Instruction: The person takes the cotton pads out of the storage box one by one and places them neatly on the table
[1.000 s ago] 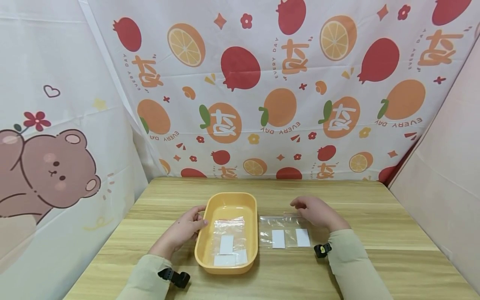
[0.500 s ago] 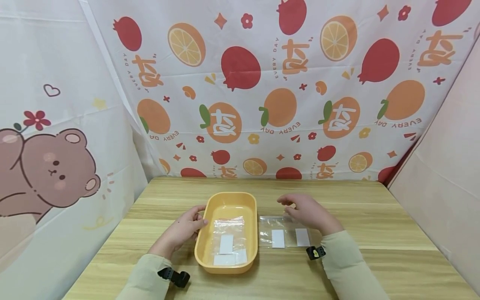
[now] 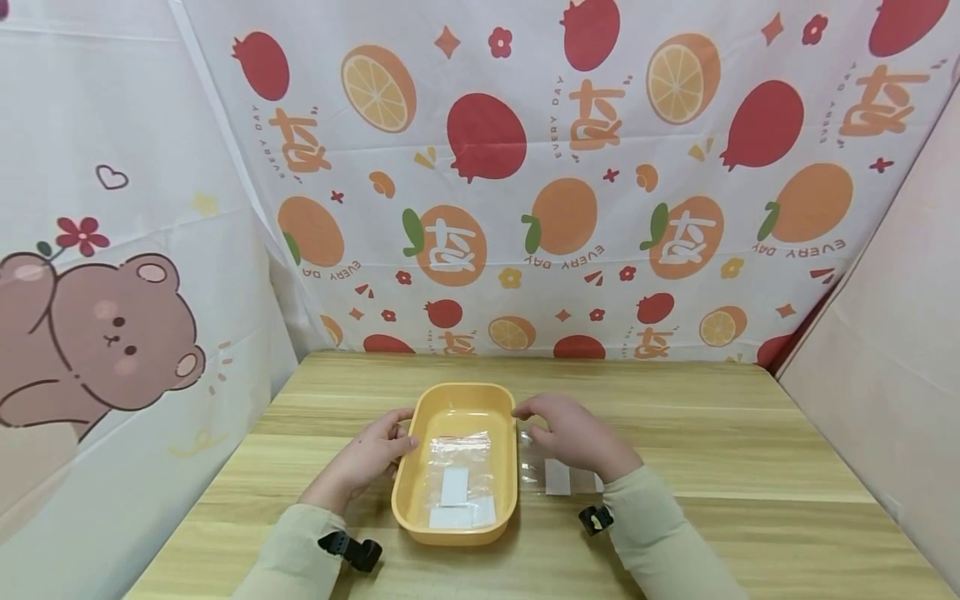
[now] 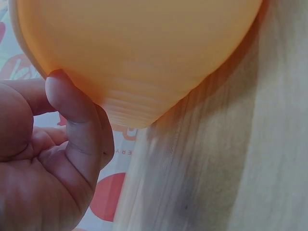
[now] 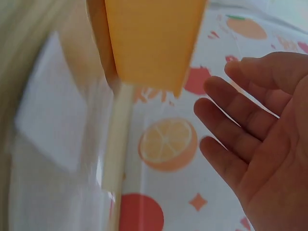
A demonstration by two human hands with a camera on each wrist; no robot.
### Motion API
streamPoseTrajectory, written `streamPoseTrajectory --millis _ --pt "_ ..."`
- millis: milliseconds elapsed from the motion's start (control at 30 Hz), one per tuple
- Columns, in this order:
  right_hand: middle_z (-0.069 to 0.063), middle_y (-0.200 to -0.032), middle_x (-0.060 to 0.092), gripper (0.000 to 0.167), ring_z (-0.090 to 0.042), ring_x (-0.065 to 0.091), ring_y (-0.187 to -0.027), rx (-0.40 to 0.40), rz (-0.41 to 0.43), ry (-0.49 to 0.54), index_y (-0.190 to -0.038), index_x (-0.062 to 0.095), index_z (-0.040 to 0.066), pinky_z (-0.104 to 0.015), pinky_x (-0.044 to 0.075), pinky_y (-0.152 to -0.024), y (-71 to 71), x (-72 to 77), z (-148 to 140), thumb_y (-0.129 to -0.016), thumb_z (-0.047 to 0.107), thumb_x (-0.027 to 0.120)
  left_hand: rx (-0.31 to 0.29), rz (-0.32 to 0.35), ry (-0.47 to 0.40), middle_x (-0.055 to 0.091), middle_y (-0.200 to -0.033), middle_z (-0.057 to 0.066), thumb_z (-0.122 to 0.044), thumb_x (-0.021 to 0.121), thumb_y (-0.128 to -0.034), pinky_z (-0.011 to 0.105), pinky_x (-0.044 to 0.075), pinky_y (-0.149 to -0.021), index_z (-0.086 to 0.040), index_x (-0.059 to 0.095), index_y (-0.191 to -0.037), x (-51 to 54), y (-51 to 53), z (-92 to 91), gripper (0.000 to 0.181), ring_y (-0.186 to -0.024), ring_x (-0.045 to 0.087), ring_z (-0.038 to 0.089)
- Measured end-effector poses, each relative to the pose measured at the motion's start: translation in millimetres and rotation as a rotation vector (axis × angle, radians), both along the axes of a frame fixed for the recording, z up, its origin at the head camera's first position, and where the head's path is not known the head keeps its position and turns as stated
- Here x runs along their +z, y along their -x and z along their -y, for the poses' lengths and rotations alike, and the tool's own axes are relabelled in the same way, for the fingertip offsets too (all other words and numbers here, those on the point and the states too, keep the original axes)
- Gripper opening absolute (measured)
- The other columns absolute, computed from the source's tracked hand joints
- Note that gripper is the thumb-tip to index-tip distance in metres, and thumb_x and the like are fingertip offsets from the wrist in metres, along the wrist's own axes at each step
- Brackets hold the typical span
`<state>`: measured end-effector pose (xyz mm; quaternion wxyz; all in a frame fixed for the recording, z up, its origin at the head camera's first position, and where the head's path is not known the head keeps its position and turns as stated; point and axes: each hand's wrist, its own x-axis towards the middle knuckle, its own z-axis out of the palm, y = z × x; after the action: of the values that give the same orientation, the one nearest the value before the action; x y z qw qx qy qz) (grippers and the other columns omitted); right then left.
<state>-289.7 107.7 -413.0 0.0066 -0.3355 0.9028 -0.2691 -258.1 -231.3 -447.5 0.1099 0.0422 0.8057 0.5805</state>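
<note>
The left hand (image 3: 372, 457) grips the rim of the yellow tray (image 3: 459, 423), clear bags (image 3: 461, 454) inside, on the wooden table (image 3: 712, 450); the right hand (image 3: 576, 433), fingers loosely parted and holding nothing, is by its other side. Should that wrist dip, it could drag the loose bags (image 3: 532, 477) beneath askew (they look feather-light). A second ago, it was farther right; the tray looks unmoved.

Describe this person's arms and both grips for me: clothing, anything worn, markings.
The left sleeve and right sleeve are long, plain and pale beige. The left wrist device and right wrist device are small, black and strapped on; the right one shows a yellowish mark. The left grip and right grip wear no gloves.
</note>
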Motion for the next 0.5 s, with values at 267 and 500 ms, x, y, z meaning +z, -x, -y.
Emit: streamPoseTrajectory --millis 267,500 --pt "-0.003 -0.121 0.068 0.029 -0.019 0.062 -0.111 0.057 -0.045 -0.058 -0.125 0.069 0.012 -0.04 0.05 -0.095 -0.1 0.9 36.4 -0.098 0.013 0.058 0.0 0.01 -0.016 0.055 -0.102 0.022 -0.006 0.054 -0.1035 0.032 0.051 -0.056 -0.005 0.034 -0.155 -1.9 0.9 0.5 0.055 -0.072 0.06 0.024" --pt "0.004 -0.123 0.068 0.031 -0.013 0.06 -0.117 0.068 -0.084 -0.154 -0.127 0.069 0.015 -0.035 0.046 -0.102 6.7 -4.6 63.9 -0.097 0.019 0.062 0.016 0.014 -0.014 0.055 -0.102 0.021 -0.006 0.055 -0.103 0.031 0.051 -0.057 -0.007 0.035 -0.154 -1.4 -0.1 -1.0 0.055 -0.074 0.06 0.024"
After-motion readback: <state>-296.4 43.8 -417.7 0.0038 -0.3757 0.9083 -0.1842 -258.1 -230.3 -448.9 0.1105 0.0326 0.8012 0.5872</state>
